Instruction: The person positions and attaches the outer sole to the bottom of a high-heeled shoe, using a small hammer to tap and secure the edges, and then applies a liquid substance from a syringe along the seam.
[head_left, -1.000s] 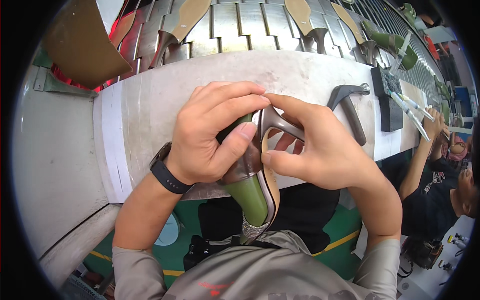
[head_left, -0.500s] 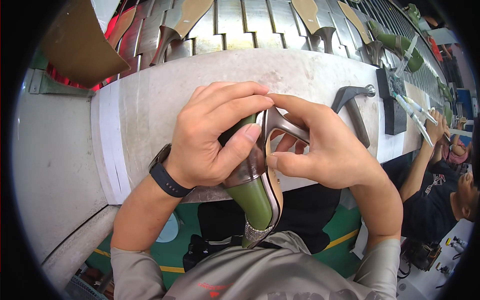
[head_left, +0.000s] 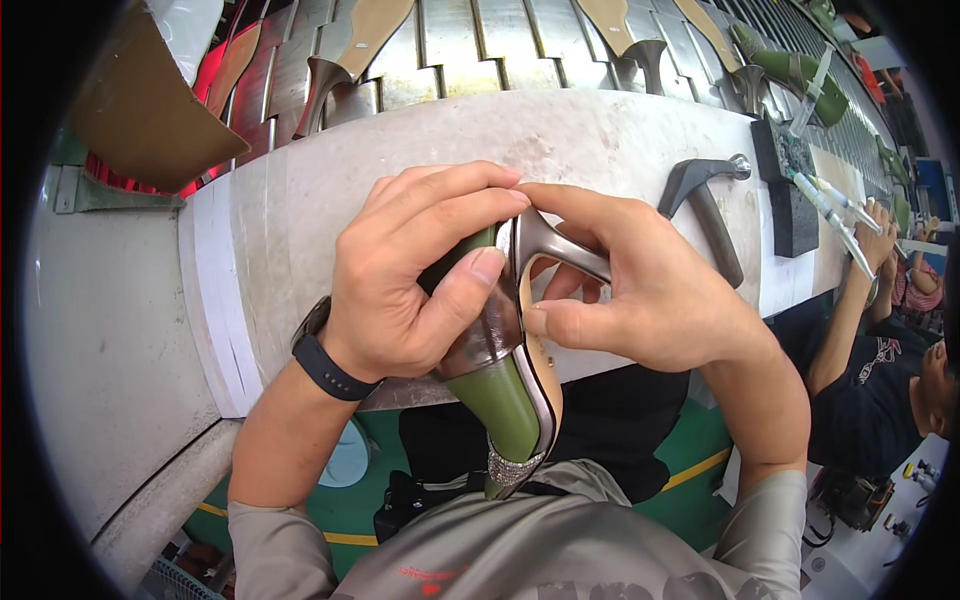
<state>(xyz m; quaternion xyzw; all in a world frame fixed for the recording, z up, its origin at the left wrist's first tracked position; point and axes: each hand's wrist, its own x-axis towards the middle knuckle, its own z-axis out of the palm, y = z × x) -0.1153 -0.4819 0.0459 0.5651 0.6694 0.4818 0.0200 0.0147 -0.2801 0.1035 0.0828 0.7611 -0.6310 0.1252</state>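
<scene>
A high-heeled shoe (head_left: 534, 375) on a green shoe last (head_left: 498, 400) is held tilted in front of my body, toe toward me. It has a clear band over the middle, a glittering strap (head_left: 512, 470) near the toe and a tan sole. My left hand (head_left: 415, 270) wraps over the back of the shoe, thumb on its side. My right hand (head_left: 650, 285) curls around the metallic heel (head_left: 565, 248), its thumb against the sole. Both forefingers meet at the heel's top. Some right-hand fingers are hidden behind the heel.
A hammer (head_left: 708, 205) lies on the pale worktop (head_left: 300, 210) to the right, beside a black block (head_left: 785, 190) with syringe-like applicators (head_left: 832, 220). More heeled shoes (head_left: 335, 80) rest on the slatted metal conveyor (head_left: 450, 50) beyond. Another person (head_left: 870, 380) works at the right.
The view has shifted slightly, so the hands and shoe appear a little further left. Both hands keep the same hold on the shoe.
</scene>
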